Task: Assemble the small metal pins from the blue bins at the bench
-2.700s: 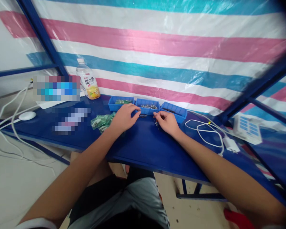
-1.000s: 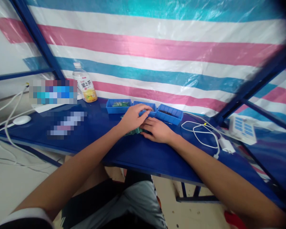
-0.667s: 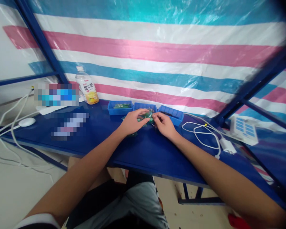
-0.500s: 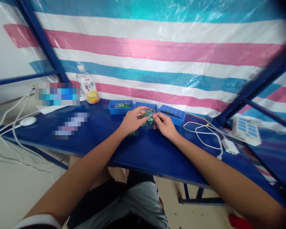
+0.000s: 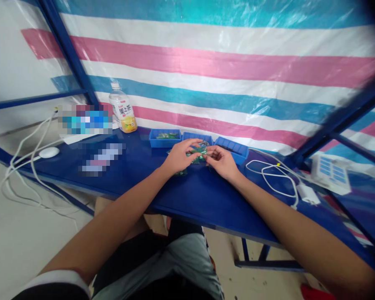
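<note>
Above the blue table, my left hand and my right hand meet at a small shiny green piece. Thumb and fingers of both hands pinch it; its exact kind is too small to make out. More green pieces lie under and beside my left hand, partly covered by it. Just beyond the hands stand three blue bins. The left bin holds green pieces, the middle bin holds small metallic parts, and the right bin holds dark parts.
A drink bottle stands at the back left, near a white round device with cables. On the right lie a white charger, its cord and a power strip. Blue frame posts and a striped sheet enclose the table.
The whole view has shifted a little, so things appear farther right. Both hands stay together at the green piece, with the right fingers slightly repositioned around it.
</note>
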A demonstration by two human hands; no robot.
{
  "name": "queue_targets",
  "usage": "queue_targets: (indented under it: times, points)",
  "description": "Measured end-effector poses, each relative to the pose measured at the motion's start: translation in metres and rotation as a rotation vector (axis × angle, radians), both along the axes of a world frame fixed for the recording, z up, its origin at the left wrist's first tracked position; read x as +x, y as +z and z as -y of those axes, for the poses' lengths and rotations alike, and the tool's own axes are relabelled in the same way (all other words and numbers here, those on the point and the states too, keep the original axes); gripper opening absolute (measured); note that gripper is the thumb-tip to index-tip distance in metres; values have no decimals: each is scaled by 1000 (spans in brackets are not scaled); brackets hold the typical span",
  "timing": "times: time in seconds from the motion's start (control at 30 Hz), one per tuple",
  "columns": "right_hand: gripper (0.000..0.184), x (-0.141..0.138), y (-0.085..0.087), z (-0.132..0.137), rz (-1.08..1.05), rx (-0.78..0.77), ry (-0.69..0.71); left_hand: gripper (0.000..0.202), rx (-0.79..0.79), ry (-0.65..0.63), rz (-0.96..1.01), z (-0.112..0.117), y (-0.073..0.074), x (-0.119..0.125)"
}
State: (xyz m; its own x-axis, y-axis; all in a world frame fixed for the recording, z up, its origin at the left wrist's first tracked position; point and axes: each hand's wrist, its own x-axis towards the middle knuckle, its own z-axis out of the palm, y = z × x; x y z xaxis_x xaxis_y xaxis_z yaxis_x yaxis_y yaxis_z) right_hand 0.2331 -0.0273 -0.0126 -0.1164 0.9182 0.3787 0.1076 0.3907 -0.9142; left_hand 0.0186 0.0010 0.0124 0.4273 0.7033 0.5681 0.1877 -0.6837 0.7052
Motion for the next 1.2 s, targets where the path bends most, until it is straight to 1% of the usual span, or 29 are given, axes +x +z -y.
queue_targets:
  times: [0.13, 0.23, 0.4, 0.53, 0.77, 0.83, 0.93, 1.0, 1.03, 1.1, 1.17, 1.2]
  points:
    - [42, -1, 0, 0, -26, 1, -1, 53, -63, -18, 39, -2, -2, 2]
    - [45, -3, 0, 1, -43, -5, 15, 48, -44, -10, 31, -2, -3, 2]
    - [45, -4, 5, 3, -36, 10, -42, 40, -1, 16, 8, -3, -5, 1]
    - [46, -3, 8, 5, -41, 22, -56, 37, 12, -22, -23, -3, -5, 0]
    - [44, -3, 10, 8, 7, 40, -75, 45, 16, -50, -26, -1, -4, -1]
    - [42, -2, 9, 7, 22, 48, -101, 44, 48, -17, -25, -2, -5, 0]
    - [41, 1, 7, 6, 35, 66, -196, 37, 164, 122, -69, -2, -6, 2]
    - [38, 4, 7, 7, 90, 117, -261, 38, 199, 157, -129, 2, -4, 2]
    - [34, 5, 7, 8, 147, 168, -281, 40, 189, 134, -151, 5, -2, 2]
    - [23, 7, 10, 11, 298, 310, -291, 42, 144, 45, -150, 10, 3, 2]
    - [15, 8, 13, 14, 410, 442, -270, 42, 90, -28, -117, 14, 7, 1]
    - [14, 8, 14, 14, 436, 482, -253, 42, 67, -41, -95, 15, 8, 1]
